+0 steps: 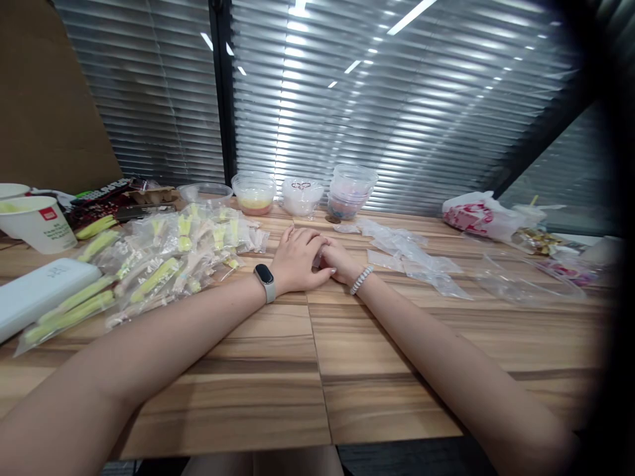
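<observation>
Clear packets (184,238) with yellow pieces inside lie in a loose heap on the wood-patterned desk (387,370), to the left of the person's hands, the nearest of them just beside the left fingers and forearm. The left hand (300,258) is laid palm down, its fingers slightly bent and its thumb reaching across towards the other hand; it looks open. The right hand (338,260) meets it, the fingers partly tucked behind and under the left one, so I can't tell from here whether it is open or closed. A small bit of something pale may show between the two, but it is too hidden to make out.

On the right hand's side, flat clear bags (401,248) are strewn across the wood, near the fingers but apart from them. Beyond the hands, along the blinds (397,119), stand a round tub with yellow and reddish contents (254,198), a whitish tub (301,197) and a stack of clear tubs (350,192). Over at the far left are paper cups (49,228) and a white oblong device (42,291); well off to the right sits a pink-and-white plastic bag (476,217).
</observation>
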The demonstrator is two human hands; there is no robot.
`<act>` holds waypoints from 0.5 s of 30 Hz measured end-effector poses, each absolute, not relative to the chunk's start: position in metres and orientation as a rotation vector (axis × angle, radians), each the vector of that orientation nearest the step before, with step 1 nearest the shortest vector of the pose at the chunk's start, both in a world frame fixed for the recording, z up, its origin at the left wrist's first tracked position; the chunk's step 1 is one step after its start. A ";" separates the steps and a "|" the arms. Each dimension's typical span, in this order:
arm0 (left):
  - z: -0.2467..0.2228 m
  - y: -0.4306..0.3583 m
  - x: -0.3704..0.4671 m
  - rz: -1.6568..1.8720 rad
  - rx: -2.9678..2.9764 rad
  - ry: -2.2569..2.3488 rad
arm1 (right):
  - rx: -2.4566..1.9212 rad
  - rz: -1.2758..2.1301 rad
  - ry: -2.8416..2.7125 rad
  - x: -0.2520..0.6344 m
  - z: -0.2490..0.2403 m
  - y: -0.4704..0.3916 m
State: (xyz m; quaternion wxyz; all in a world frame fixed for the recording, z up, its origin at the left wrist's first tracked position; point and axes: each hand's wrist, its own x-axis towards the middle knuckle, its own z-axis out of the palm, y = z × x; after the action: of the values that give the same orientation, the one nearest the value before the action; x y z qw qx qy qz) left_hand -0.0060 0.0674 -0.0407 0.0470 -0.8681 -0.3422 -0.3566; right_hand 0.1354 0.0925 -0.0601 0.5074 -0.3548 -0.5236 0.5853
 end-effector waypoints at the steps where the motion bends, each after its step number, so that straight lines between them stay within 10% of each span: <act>1: -0.041 0.068 -0.006 -1.091 -2.645 -1.042 | -0.854 1.415 -1.266 0.135 -0.060 0.093; 15: -0.043 0.067 -0.002 -1.055 -2.572 -1.080 | -0.953 1.357 -1.346 0.136 -0.059 0.095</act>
State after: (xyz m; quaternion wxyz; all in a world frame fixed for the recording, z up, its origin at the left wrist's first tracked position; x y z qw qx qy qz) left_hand -0.0017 0.0673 -0.0435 0.0796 -0.8596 -0.3611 -0.3526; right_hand 0.1360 0.0949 -0.0590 0.4817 -0.3911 -0.5522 0.5568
